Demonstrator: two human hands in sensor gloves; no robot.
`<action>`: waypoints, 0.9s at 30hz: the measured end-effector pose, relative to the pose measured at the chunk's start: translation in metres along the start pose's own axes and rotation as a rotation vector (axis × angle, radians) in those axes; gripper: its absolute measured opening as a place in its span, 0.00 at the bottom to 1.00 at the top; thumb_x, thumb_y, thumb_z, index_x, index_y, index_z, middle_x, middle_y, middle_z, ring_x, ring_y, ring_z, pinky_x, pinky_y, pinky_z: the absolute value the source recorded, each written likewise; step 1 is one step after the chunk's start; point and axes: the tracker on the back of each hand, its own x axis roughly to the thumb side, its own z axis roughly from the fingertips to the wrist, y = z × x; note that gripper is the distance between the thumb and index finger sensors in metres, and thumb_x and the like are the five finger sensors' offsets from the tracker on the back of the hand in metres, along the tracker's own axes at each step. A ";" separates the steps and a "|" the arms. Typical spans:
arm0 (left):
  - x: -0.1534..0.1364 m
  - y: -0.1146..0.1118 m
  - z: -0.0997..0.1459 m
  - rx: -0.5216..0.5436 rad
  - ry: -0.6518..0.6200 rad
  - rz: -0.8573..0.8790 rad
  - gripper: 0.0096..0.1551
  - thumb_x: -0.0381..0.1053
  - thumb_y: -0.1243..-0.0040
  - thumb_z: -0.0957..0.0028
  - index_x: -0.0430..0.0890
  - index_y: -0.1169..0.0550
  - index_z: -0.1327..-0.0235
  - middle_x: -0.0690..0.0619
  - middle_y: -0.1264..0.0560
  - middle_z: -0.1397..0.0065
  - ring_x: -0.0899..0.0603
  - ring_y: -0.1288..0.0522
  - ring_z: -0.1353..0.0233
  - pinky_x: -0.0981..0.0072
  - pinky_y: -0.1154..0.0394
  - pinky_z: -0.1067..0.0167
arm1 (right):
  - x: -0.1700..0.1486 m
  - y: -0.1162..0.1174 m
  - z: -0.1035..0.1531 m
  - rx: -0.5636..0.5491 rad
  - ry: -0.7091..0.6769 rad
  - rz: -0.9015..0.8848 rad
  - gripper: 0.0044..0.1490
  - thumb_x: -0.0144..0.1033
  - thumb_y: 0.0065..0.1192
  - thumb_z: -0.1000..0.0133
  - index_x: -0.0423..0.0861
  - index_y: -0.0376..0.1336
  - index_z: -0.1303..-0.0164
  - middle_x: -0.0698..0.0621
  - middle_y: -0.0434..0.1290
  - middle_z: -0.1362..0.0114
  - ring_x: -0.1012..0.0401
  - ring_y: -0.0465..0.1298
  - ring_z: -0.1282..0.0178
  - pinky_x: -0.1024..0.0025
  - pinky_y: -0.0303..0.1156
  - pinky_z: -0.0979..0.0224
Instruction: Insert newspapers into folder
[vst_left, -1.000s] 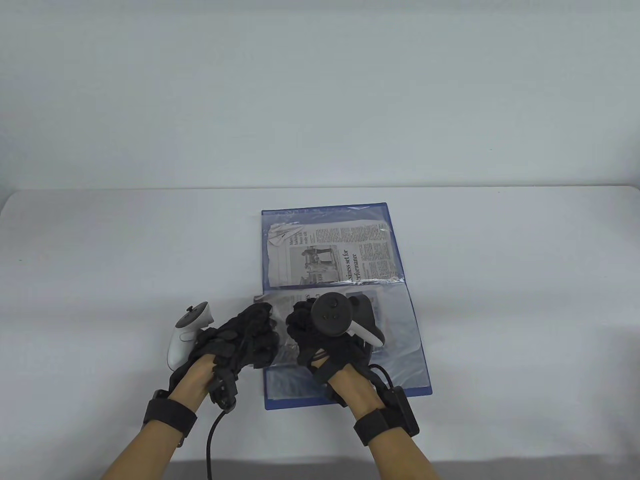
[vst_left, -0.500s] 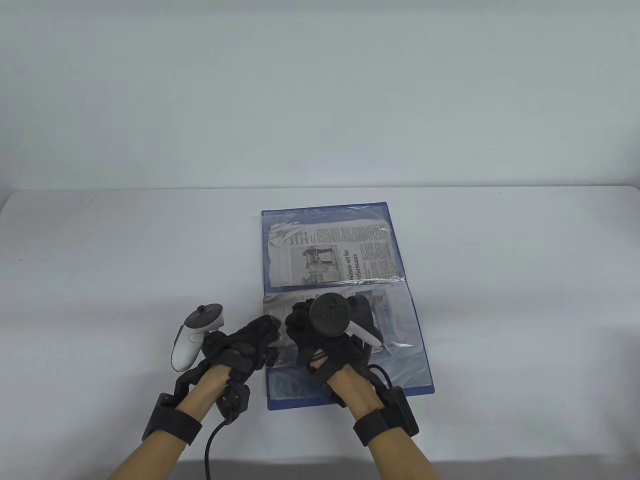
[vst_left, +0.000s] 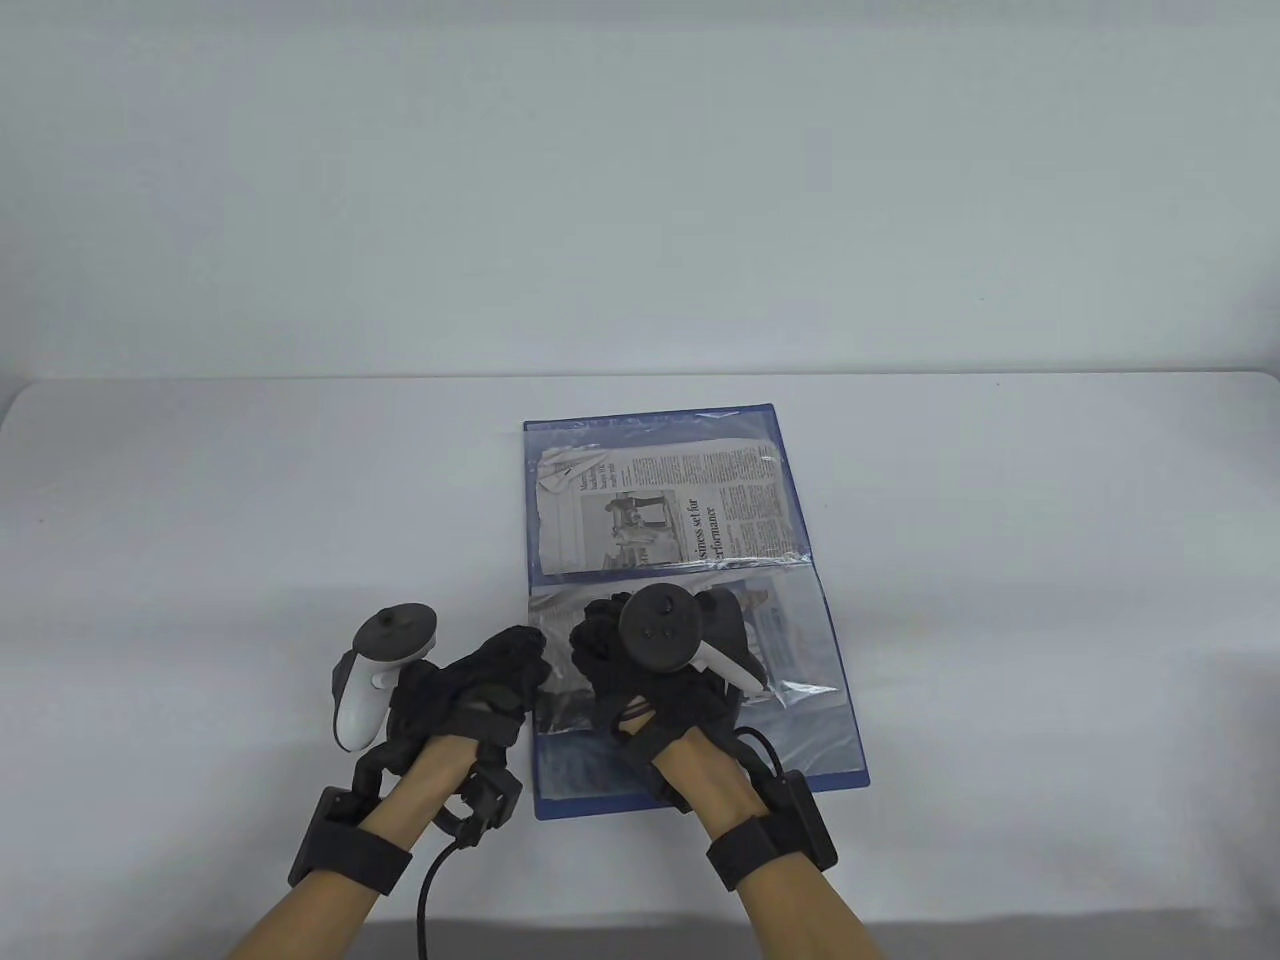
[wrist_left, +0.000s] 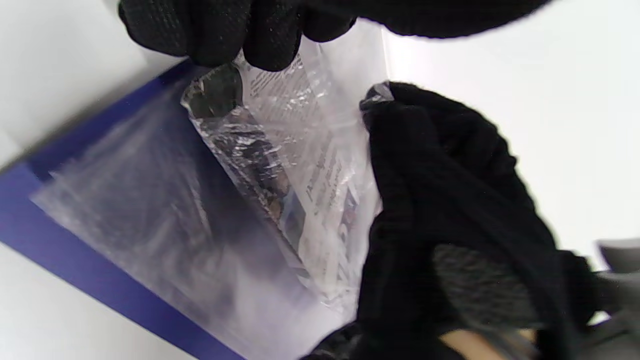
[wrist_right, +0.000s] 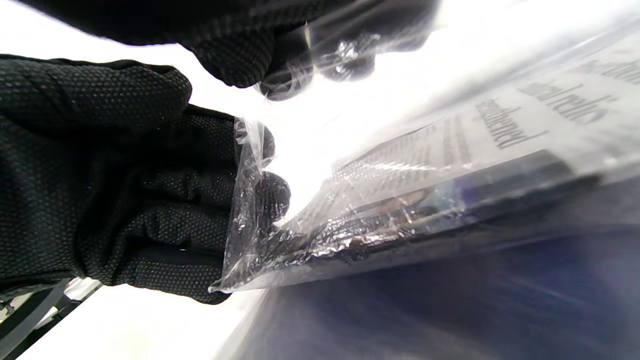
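A blue folder (vst_left: 700, 790) lies open on the white table, with clear plastic sleeves inside. The far sleeve holds a newspaper clipping (vst_left: 665, 510). A second newspaper (vst_left: 765, 620) lies inside the near sleeve (vst_left: 800, 720). My left hand (vst_left: 500, 670) grips the left, open edge of this sleeve. My right hand (vst_left: 610, 650) pinches the sleeve's upper layer beside it. In the left wrist view my left fingertips (wrist_left: 225, 40) pinch the plastic over the newspaper (wrist_left: 320, 175). In the right wrist view my right fingers (wrist_right: 280, 55) hold the plastic above the newspaper (wrist_right: 500, 135).
The white table (vst_left: 1000, 600) stretches out on both sides of the folder. A pale wall stands behind it. A black cable (vst_left: 425, 890) hangs from my left wrist near the table's front edge.
My left hand has rolled and shifted slightly right toward the sleeve's edge, its tracker turning. The near sleeve's left edge is raised a little more. My right hand has hardly moved.
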 end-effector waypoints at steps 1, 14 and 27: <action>-0.002 0.000 -0.001 -0.020 -0.019 0.045 0.40 0.61 0.59 0.35 0.48 0.48 0.12 0.40 0.42 0.14 0.30 0.38 0.17 0.41 0.36 0.20 | 0.000 0.000 0.000 -0.001 0.000 0.001 0.23 0.37 0.61 0.36 0.41 0.64 0.34 0.37 0.57 0.21 0.38 0.54 0.20 0.26 0.42 0.29; 0.006 -0.011 -0.009 -0.203 0.156 -0.397 0.40 0.62 0.53 0.34 0.51 0.49 0.13 0.40 0.62 0.14 0.28 0.59 0.17 0.34 0.54 0.19 | -0.001 -0.005 0.001 -0.036 -0.001 -0.033 0.23 0.37 0.60 0.35 0.41 0.64 0.34 0.37 0.57 0.21 0.38 0.54 0.20 0.26 0.42 0.29; 0.016 0.006 -0.004 0.104 0.122 -0.345 0.23 0.56 0.51 0.32 0.49 0.33 0.28 0.48 0.33 0.20 0.37 0.30 0.24 0.45 0.32 0.24 | -0.002 -0.026 0.008 -0.131 -0.032 -0.113 0.25 0.39 0.59 0.35 0.41 0.62 0.31 0.36 0.57 0.21 0.38 0.54 0.21 0.26 0.42 0.29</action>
